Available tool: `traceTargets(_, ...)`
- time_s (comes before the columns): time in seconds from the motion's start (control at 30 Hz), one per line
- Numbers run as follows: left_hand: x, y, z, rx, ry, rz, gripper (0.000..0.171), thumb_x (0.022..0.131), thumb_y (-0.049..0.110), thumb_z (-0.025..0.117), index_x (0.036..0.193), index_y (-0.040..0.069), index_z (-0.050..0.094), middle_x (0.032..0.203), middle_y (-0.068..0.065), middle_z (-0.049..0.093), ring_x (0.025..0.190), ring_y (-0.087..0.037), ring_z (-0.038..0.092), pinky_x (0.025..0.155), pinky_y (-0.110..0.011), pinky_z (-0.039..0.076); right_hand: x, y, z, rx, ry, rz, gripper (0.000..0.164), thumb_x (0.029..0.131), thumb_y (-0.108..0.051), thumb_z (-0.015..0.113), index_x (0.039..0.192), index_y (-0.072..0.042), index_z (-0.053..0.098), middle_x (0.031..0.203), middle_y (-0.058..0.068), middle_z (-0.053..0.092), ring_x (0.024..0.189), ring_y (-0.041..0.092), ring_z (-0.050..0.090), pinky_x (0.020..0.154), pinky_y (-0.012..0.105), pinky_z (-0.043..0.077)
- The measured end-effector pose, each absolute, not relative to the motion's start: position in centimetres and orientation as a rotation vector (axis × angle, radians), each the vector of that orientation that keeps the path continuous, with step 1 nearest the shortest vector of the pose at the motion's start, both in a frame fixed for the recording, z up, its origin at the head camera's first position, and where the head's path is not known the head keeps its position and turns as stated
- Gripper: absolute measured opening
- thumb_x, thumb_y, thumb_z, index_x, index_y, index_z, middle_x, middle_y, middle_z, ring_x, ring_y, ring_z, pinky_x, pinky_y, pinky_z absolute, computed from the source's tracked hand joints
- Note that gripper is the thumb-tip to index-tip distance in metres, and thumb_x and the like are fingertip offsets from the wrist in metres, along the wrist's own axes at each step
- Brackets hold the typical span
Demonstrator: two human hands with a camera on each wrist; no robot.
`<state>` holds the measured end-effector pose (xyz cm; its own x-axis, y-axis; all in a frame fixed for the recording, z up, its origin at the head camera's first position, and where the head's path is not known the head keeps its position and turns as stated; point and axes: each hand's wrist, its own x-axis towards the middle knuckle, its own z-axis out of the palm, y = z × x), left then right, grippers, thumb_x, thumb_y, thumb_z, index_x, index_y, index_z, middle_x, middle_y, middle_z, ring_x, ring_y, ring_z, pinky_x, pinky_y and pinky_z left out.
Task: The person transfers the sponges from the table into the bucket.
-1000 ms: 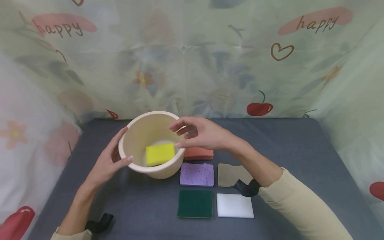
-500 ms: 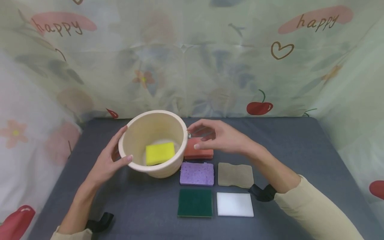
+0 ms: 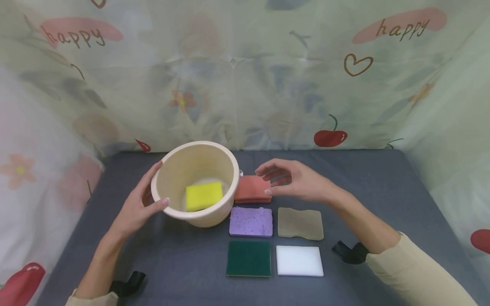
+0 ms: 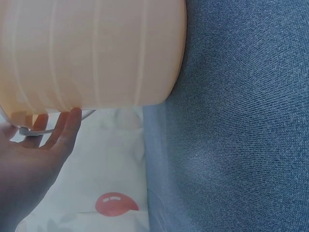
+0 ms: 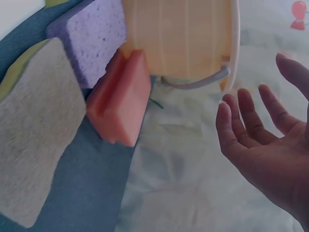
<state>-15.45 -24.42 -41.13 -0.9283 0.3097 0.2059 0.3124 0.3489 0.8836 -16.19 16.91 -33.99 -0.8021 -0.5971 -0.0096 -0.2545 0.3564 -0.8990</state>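
Note:
A cream bucket (image 3: 214,217) stands on the dark cloth at centre left, with a yellow sponge (image 3: 204,196) lying on its bottom. My left hand (image 3: 138,205) grips the bucket's left rim, thumb over the edge and fingers along the outer wall. To the right of the bucket, my right hand (image 3: 296,180) hovers with loosely bent fingers, holding nothing. Below its fingertips lies a coral-red sponge (image 3: 250,189), partly hidden by the bucket. Nearer me are a purple sponge (image 3: 251,222) and a grey-beige sponge (image 3: 300,223). The left wrist view shows the bucket's thin handle (image 4: 46,132) by the fingers.
In front of those lie a dark green scouring pad (image 3: 249,259) and a white sponge (image 3: 300,261). The dark cloth-covered table (image 3: 183,272) ends at the back against a printed curtain (image 3: 237,85), which also hangs at both sides.
My right hand has drawn away from above the bucket's rim, moving right and slightly nearer me. My left hand, the bucket and the yellow sponge have stayed in place.

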Motion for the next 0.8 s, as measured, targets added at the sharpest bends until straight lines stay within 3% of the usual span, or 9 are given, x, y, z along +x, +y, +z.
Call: traceTargets(0.8, -15.5, -24.5, -41.3, -0.597, -2.565, -1.691, 0.091, 0.087, -0.005, 0.069, 0.159, 0.023, 0.022, 0.16, -0.011, 0.025, 0.13, -0.022, 0.045, 0.095, -0.014, 0.042, -14.1, 21.0, -36.7, -0.716, 2.321, -1.459, 0.049, 0.089, -0.013, 0.074, 0.135, -0.013, 0.056, 0.131, 0.002, 0.059, 0.116, 0.021, 0.059, 0.094, 0.037, 0.05)
